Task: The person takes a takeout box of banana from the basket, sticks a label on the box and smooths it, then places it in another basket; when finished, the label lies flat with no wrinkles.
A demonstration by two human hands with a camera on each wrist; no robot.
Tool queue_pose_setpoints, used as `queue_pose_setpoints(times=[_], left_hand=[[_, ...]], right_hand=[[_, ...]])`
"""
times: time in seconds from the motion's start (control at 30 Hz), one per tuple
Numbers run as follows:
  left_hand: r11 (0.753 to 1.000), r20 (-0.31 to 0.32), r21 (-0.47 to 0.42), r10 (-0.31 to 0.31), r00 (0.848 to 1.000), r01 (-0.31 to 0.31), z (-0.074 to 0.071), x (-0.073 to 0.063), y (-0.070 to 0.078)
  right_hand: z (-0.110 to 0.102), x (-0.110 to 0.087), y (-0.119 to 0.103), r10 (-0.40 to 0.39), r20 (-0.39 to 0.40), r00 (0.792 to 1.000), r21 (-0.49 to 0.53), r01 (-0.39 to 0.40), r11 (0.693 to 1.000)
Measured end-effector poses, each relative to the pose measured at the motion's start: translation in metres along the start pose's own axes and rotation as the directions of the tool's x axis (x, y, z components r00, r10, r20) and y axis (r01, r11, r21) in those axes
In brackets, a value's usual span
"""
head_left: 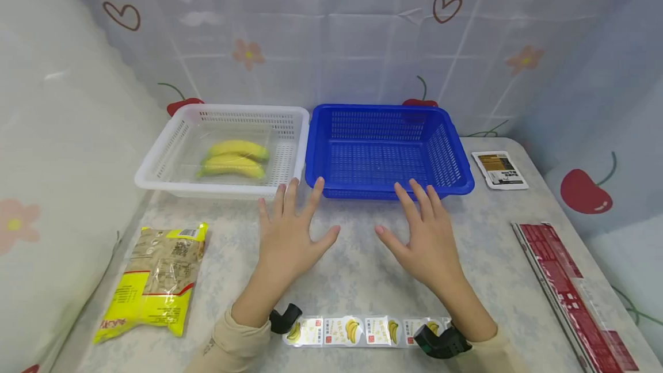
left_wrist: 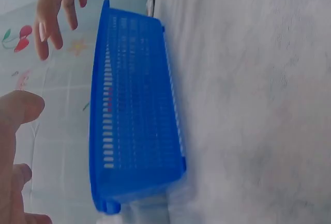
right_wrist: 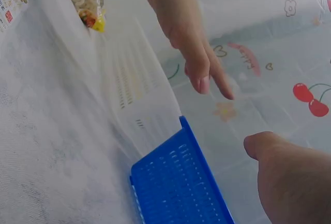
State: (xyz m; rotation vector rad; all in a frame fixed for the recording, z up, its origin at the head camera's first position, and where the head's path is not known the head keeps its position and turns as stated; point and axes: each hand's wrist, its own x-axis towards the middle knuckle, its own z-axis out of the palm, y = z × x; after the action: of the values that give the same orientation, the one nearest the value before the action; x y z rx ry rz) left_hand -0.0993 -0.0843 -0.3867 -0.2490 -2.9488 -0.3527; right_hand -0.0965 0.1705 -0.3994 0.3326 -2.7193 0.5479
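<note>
Both hands hover over the table with fingers spread and nothing held. In the head view the left hand (head_left: 290, 240) is in front of the white basket (head_left: 223, 189), and the right hand (head_left: 427, 240) is in front of the blue basket (head_left: 388, 191). Inside the white basket lies a clear pack of bananas (head_left: 233, 160). The blue basket holds nothing that I can see. Between and below the wrists lies a strip of banana stickers (head_left: 344, 331), partly covered by the black wrist cameras. The left wrist view shows the blue basket (left_wrist: 134, 100) side-on beyond the left thumb.
A yellow snack bag (head_left: 155, 281) lies at the left of the table. On the right are a small white packet (head_left: 499, 170) and, nearer, a long red and clear package (head_left: 570, 292). A printed curtain (head_left: 352, 33) hangs behind the baskets and along both sides.
</note>
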Motion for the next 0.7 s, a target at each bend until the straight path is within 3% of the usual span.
queue_pose_setpoints(times=[0.17, 0.4, 0.57, 0.7], left_hand=[[0.997, -0.025, -0.055, -0.063, 0.998, 0.061, -0.014, 0.000, -0.023], [0.979, -0.028, -0.033, -0.202, 0.979, 0.201, -0.037, -0.002, -0.071], [0.948, 0.001, -0.043, -0.316, 0.949, 0.315, -0.050, -0.009, -0.111], [0.914, 0.083, -0.085, -0.391, 0.916, 0.398, -0.061, -0.011, -0.140]], right_hand=[[0.000, 0.009, -0.004, -0.028, 0.008, 1.000, 0.074, 0.027, 0.997], [0.003, 0.028, -0.016, -0.099, 0.021, 0.995, 0.147, 0.095, 0.985], [0.007, 0.045, -0.028, -0.148, 0.042, 0.988, 0.215, 0.136, 0.967], [0.011, 0.062, -0.039, -0.181, 0.094, 0.979, 0.308, 0.145, 0.940]])
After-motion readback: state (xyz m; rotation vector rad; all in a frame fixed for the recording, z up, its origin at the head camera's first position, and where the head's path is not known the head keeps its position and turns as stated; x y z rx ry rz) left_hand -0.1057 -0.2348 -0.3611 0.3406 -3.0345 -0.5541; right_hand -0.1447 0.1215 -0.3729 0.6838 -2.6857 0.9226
